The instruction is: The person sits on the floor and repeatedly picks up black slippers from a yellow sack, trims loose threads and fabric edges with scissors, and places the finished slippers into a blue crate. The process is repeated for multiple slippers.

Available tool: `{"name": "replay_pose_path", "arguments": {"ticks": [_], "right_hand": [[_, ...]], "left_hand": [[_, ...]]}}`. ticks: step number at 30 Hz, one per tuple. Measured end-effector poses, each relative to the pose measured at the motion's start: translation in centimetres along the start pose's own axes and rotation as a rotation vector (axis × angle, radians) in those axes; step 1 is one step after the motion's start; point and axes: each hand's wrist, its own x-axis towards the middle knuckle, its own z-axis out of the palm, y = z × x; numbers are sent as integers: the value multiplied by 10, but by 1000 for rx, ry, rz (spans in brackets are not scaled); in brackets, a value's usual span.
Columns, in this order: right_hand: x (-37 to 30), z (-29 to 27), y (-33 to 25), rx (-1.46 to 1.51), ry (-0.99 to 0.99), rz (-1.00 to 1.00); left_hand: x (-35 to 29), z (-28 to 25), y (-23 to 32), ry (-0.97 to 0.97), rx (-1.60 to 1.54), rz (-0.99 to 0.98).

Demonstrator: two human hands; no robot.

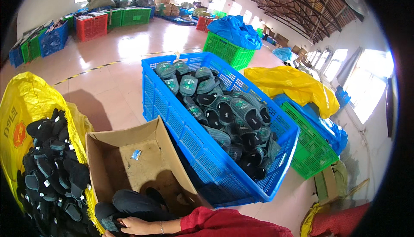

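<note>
At the lower edge, my right hand (134,226), below a red sleeve, is closed on a dark grey slipper (111,223) in front of my dark-trousered legs. Only a sliver of my left hand (108,234) shows under the slipper; its fingers are mostly cut off. Just left, a tall yellow sack (26,90) stands wide, filled with black and grey slippers (54,168) bearing small white tags. Beyond my legs lies a cardboard box (123,140) with a small blue-and-white packet (136,154) on its bottom. Grey slippers (220,107) with green prints are heaped in a blue plastic crate (207,151).
Right of the blue crate stand a green crate (308,144), a blue plastic sheet (330,129) and a yellow sheet (293,86). Behind is another green crate (228,49) topped with blue plastic (235,30). A red woven sack (340,219) lies at lower right. Filled crates (92,26) line the far wall.
</note>
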Motion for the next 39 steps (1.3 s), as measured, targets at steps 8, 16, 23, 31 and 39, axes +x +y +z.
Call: {"name": "replay_pose_path", "arguments": {"ticks": [8,16,23,31,39], "right_hand": [[-37,-70,-76,-232,338,-181],[-86,-87,-101,-284,-13,-472],[-85,-97,-53,-434,-196,-313],[-75,-89,-18,-420,-143,-260],[-74,-81,-13,-449,-129,-363]], "left_hand": [[22,-17,-21,57,-182,290],[33,-49,-6,-568,-342,762],[53,-6,-24,-681,-344,729],[58,16,-23,-680,-321,721],[60,18,-40,-756,-342,673]]}}
